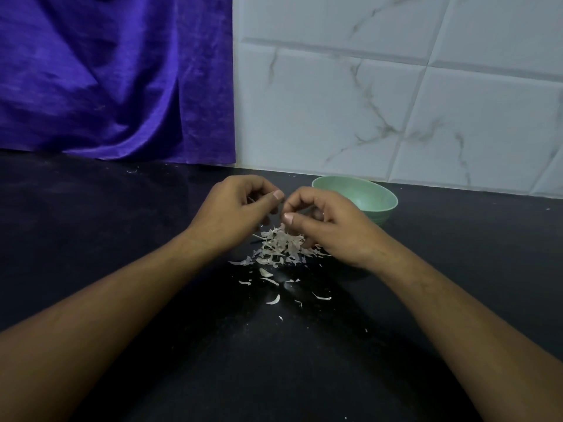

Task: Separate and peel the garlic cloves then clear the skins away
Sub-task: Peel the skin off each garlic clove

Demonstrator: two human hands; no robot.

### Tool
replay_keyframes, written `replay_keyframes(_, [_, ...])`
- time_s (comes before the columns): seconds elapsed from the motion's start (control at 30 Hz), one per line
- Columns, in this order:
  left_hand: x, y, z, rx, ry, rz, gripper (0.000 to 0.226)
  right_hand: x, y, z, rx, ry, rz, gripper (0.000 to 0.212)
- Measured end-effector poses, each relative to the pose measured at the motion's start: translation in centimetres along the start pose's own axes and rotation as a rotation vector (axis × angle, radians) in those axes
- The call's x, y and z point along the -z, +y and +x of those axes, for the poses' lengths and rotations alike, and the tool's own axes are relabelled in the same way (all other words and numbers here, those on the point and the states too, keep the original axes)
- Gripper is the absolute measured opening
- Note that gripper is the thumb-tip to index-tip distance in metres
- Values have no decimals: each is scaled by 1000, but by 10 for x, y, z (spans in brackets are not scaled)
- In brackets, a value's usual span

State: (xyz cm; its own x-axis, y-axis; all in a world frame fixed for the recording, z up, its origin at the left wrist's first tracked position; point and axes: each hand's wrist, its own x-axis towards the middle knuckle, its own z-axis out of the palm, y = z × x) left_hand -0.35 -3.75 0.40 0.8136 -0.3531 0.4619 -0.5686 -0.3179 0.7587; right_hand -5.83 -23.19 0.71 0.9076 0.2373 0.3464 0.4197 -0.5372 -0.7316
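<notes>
Peeling under way over the skin heap; skins not yet cleared.

At far left a purple cloth (pixel 115 80) is hung behind the black counter (pixel 122 239). The left hand (pixel 234 214) is held low over it, fingers curled in and thumb brought to them as for a pinch; what is pinched, if anything, cannot be told. Below and between the hands the garlic skins (pixel 281 243) are heaped, stray flakes scattered nearer the viewer, probably let fall in one spot for easy sweeping. The right hand (pixel 329 229) is likewise curled, thumb close to the left thumb, contents hidden. No clove can be made out. A green bowl (pixel 365 196) is set just behind the right hand, likely kept in reach for peeled cloves.
</notes>
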Motion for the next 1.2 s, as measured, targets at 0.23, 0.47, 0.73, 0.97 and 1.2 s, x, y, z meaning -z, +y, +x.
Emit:
replay_keyframes(0.23, [-1,4,-3,49,-96,-117,26,-3,1,2,-69,74,206,8])
replay_keyframes(0.47, [1,5,-3,88,-84,-78,17,-5,-2,1,-87,193,238,5])
replay_keyframes(0.73, [-1,6,-4,179,-138,-170,15,-8,-2,0,-128,244,175,2])
replay_keyframes(0.97, [-3,8,-7,137,-59,-56,10,-8,-7,-3,-78,294,-119,8])
replay_keyframes(1.2, [-3,7,-7,81,-30,81,6,-10,-11,-5,-95,296,-149,10])
